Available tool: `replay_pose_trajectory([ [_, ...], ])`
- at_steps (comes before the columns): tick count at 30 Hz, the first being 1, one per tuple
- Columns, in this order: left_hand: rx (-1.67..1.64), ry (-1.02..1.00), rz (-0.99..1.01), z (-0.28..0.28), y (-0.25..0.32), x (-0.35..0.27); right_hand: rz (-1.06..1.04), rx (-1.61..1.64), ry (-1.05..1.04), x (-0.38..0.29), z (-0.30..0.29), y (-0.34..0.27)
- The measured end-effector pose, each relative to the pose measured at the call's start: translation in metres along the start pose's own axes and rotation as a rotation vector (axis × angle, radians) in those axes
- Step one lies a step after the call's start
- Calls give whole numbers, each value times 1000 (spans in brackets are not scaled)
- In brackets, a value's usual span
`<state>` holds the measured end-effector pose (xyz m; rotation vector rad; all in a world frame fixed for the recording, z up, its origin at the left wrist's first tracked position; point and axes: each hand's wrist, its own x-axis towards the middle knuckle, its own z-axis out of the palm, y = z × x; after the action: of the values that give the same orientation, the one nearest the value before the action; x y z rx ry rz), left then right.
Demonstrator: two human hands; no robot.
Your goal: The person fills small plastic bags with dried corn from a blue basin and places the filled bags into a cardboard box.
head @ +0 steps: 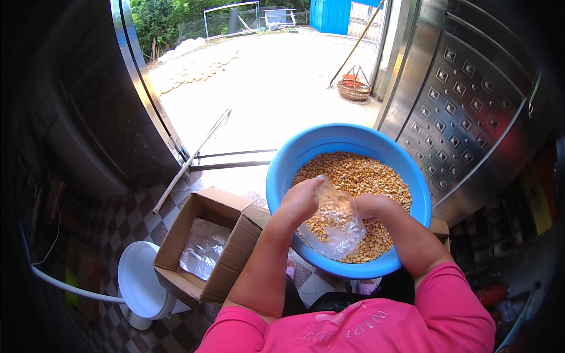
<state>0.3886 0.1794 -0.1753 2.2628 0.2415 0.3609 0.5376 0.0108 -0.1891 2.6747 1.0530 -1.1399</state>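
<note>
A blue plastic basin holding dried corn kernels is in front of me. My left hand grips the upper left edge of a clear plastic bag, which lies over the kernels inside the basin. Kernels show in and through the thin plastic. On the bag's right side is my right hand, its fingers bent down and partly hidden at the bag's edge; what they hold cannot be told.
Left of the basin stands an open cardboard box with folded clear plastic inside, beside a white bucket. A pole leans across the doorway. Outside sits a wicker basket. A metal door stands at right.
</note>
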Motion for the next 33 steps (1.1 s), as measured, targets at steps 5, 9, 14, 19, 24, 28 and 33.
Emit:
replay_pose_trajectory([
  [5,16,-5,10,0,0,0,-245,-139,208,37,5,45],
  [9,26,-55,-41,-1,4,1,-342,162,451,20,-8,37],
  [14,29,-22,-20,2,-2,1,-464,606,132,-20,-19,-12],
  [19,7,-13,-14,2,0,1,-570,363,112,-12,14,-35],
  [24,30,-3,16,3,-2,2,-584,89,-19,-6,18,-38],
  [28,16,3,11,2,-3,1,-544,199,5,-16,10,-38],
  [33,17,-5,16,3,-2,1,-693,155,252,1,12,-18],
])
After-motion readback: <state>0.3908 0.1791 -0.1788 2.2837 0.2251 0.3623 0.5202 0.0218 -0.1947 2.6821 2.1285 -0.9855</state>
